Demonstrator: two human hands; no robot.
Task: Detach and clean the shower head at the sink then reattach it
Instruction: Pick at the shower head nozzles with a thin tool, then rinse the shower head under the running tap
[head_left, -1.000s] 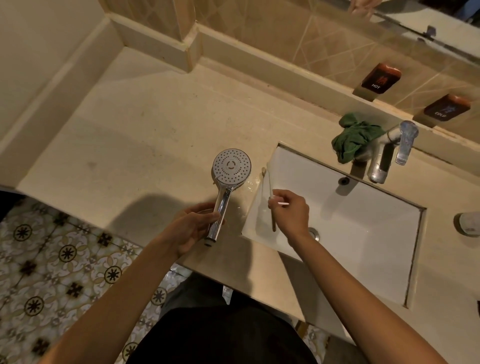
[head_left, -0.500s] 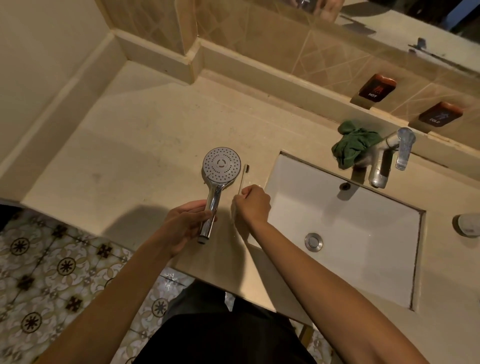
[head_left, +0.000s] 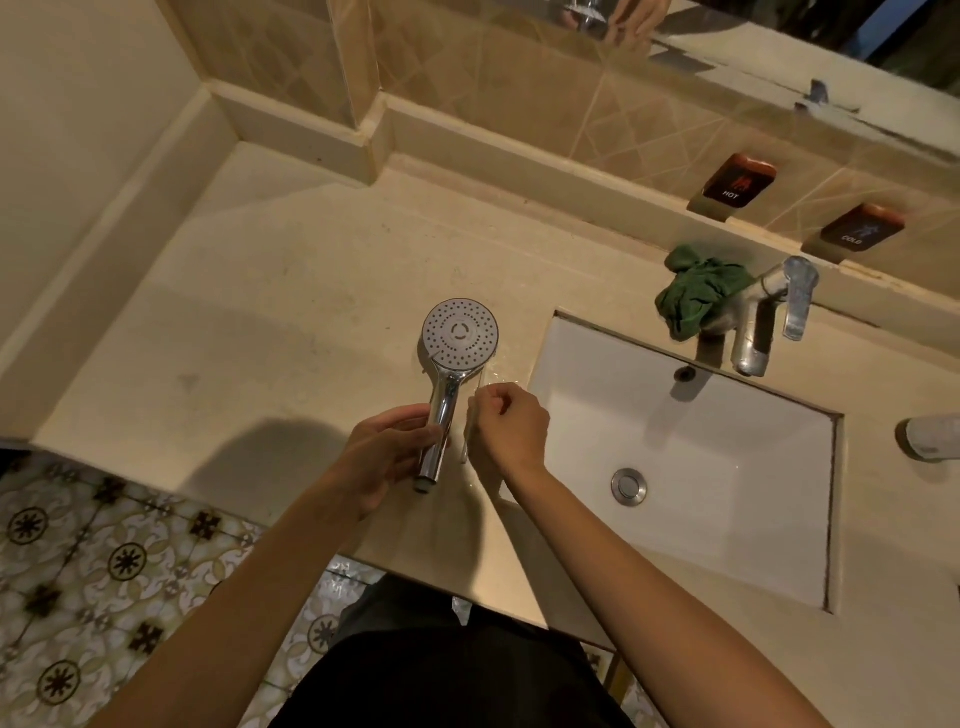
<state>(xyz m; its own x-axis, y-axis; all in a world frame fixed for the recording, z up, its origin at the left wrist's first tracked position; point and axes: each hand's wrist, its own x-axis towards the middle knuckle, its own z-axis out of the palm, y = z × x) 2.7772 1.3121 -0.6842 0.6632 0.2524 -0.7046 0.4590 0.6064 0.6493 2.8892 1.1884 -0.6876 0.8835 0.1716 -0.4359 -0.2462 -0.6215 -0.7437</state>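
Note:
The chrome shower head (head_left: 460, 332) lies face up over the beige countertop (head_left: 270, 332), its round nozzle plate pointing away from me. My left hand (head_left: 384, 457) grips its handle near the lower end. My right hand (head_left: 511, 428) is just right of the handle, fingers curled round a thin pale toothbrush (head_left: 469, 434) that is blurred by motion. The brush runs alongside the handle, and its bristle end is too blurred to make out. The white rectangular sink (head_left: 727, 493) is to the right of both hands.
A chrome faucet (head_left: 763, 322) stands behind the sink with a crumpled green cloth (head_left: 696, 296) beside it. HOT (head_left: 737, 179) and COLD (head_left: 860, 226) labels sit on the ledge. A white object (head_left: 935, 436) is at the right edge. Patterned floor tiles (head_left: 104, 571) lie lower left.
My right hand has carried the toothbrush leftward from above the sink to beside the shower head's handle. My left hand keeps its hold on the shower head.

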